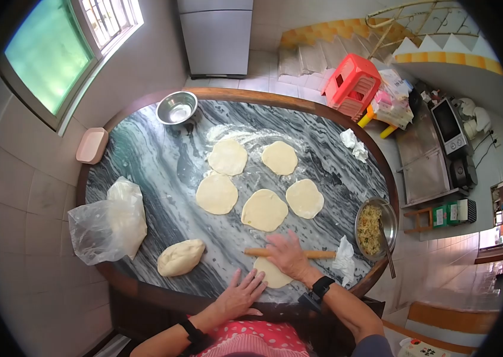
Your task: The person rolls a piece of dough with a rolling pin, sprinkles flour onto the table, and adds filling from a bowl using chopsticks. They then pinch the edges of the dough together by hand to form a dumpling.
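Near the front edge of the marble table lies a flat dough round (272, 274). My left hand (241, 296) rests at its left side with the fingers spread. Over the wooden rolling pin (320, 254) is my right hand (289, 254), its fingers wrapped on the pin at the dough's far edge. Several flattened dough rounds (264, 210) lie farther back, with white flour (257, 134) behind them. A lump of dough (180, 257) sits to the left of my left hand.
On the table (162, 178) are a plastic bag (108, 225) at left, a metal bowl (177, 107) at back left, a pink container (92, 146), a bowl of filling (370, 231) at right, and crumpled tissues (344, 260). Red stools (352, 86) stand beyond.
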